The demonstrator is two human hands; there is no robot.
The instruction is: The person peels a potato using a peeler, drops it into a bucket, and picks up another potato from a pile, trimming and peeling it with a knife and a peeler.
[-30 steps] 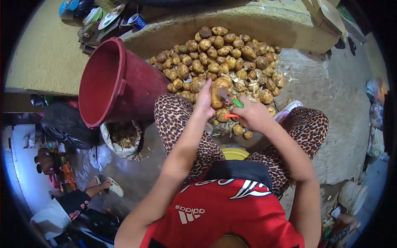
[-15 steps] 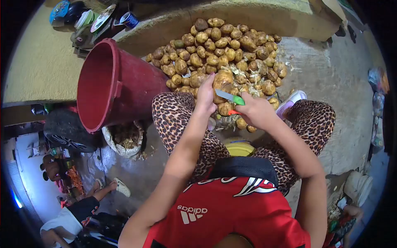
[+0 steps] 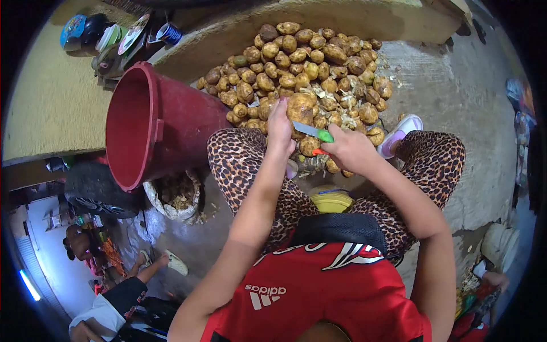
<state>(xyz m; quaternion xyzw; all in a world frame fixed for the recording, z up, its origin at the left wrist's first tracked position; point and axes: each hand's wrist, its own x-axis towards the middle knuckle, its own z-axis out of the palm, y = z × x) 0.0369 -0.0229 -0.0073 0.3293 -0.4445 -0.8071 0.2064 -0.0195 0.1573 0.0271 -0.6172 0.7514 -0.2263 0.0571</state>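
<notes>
My left hand is closed around the side of a large brown-yellow potato, held up in front of the pile. In my right hand is a knife with a green handle; an orange bit shows below my fist. The blade points left and lies across the lower edge of the potato; whether it is cutting in, I cannot tell. Behind my hands spreads a heap of potatoes on the floor, with pale peelings scattered among them.
A large red bucket lies tipped at the left, its mouth facing left. Below it stands a white sack with scraps inside. A yellow container sits between my legs. A low wall runs behind the heap. Other people are at the lower edges.
The view has shifted slightly. Both hands keep nearly the same pose, with the knife blade still at the lower edge of the potato.
</notes>
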